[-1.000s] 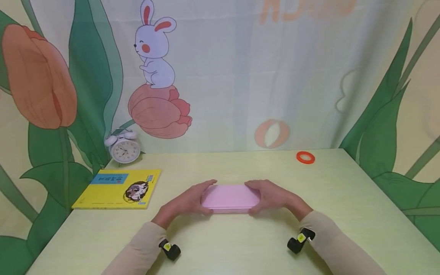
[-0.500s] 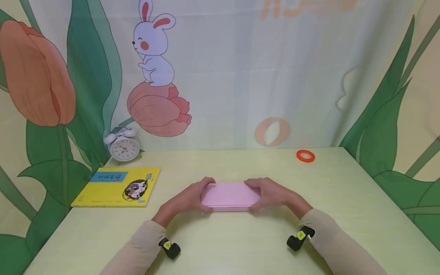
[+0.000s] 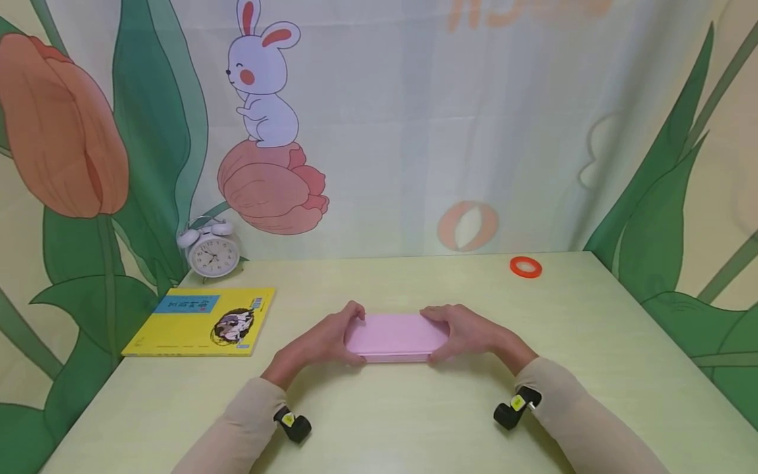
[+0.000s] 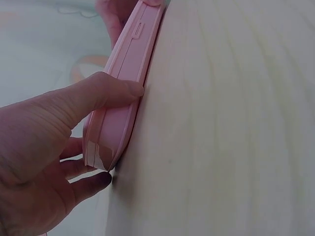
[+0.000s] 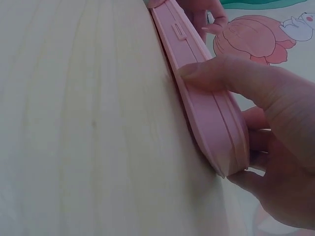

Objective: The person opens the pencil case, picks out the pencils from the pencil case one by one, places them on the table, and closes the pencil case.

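Both hands hold a pink pencil case [image 3: 397,334] at the middle of the table, one at each end. My left hand [image 3: 331,336] grips its left end, thumb along the front side and fingers at the far side. My right hand [image 3: 464,332] grips the opposite end in the same way. In the left wrist view the pencil case [image 4: 120,93] shows a seam and a small clasp on its front side; it is closed. The right wrist view shows the pencil case [image 5: 206,105] lying flat, on or very close to the tabletop.
On the left of the table [image 3: 379,421] lies a yellow book [image 3: 198,322], with a white twin-bell alarm clock [image 3: 212,253] behind it. An orange-red ring [image 3: 525,266], perhaps a tape roll, lies at the back right. A printed curtain [image 3: 379,131] hangs behind the table.
The fingers of my left hand have bent a little more at the case's far edge. My right hand and the pencil case keep their places; the head view has tilted slightly.
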The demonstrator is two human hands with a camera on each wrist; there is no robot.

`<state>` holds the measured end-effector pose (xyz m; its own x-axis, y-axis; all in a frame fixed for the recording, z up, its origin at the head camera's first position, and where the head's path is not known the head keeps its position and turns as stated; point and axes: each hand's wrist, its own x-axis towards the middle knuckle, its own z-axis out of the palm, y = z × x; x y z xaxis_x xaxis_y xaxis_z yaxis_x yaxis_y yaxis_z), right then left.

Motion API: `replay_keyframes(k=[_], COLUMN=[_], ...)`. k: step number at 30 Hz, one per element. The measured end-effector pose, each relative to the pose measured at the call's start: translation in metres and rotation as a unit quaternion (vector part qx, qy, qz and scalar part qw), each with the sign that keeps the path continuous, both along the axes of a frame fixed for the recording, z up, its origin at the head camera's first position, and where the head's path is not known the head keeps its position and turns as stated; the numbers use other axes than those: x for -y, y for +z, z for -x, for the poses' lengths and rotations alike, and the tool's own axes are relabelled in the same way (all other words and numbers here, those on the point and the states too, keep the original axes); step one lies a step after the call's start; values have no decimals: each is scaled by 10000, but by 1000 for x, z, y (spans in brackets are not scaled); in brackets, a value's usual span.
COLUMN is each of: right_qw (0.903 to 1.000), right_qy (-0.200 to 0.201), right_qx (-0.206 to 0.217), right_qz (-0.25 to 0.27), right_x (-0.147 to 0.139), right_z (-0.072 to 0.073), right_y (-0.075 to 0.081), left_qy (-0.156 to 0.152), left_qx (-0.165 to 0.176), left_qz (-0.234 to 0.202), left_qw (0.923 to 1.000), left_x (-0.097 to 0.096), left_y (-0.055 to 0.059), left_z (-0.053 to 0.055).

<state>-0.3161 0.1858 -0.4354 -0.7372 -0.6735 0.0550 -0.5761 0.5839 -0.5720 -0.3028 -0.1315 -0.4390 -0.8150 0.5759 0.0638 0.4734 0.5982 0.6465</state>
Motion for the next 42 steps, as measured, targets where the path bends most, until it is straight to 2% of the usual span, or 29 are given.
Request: replay_keyframes(k=[6,12,17,20,24,27,29,31,35,37,38,40,42], right_qw=[9989,9986,9975,9945,9862,9761,9717,9641,9380,9243,9206,9180,9207], right_qy=[-282,-271,-441,-578,-862,-1071,-1315,-1757,-2720,-2935,-2991,-3024,-3005], right_qx=[326,409,527,754,1049,1271,1076,646,-625,-906,-1014,-1127,-1215], right_qz=[177,191,164,449,951,1401,1642,1881,2057,2267,2297,2305,2174], right_x=[-3,-3,-7,-10,-14,-15,-13,-8,1,4,5,5,5], right_z=[0,-2,2,6,9,10,11,11,9,7,6,6,6], right_y=[-1,3,5,5,6,6,6,6,8,10,10,10,9], left_qy=[-33,67,137,273,577,716,698,683,751,827,858,890,889], left_qx=[71,190,563,776,683,550,525,488,483,499,523,551,571], left_qz=[-68,-200,-556,-699,-566,-454,-515,-574,-647,-650,-652,-652,-649], left_qw=[9999,9996,9968,9942,9944,9949,9948,9948,9939,9932,9928,9924,9923], left_x=[3,6,8,10,14,15,15,15,13,12,12,11,11], left_y=[-2,-6,-10,-13,-18,-21,-23,-24,-25,-25,-25,-24,-23], left_z=[2,5,6,7,10,11,11,11,10,10,9,9,9])
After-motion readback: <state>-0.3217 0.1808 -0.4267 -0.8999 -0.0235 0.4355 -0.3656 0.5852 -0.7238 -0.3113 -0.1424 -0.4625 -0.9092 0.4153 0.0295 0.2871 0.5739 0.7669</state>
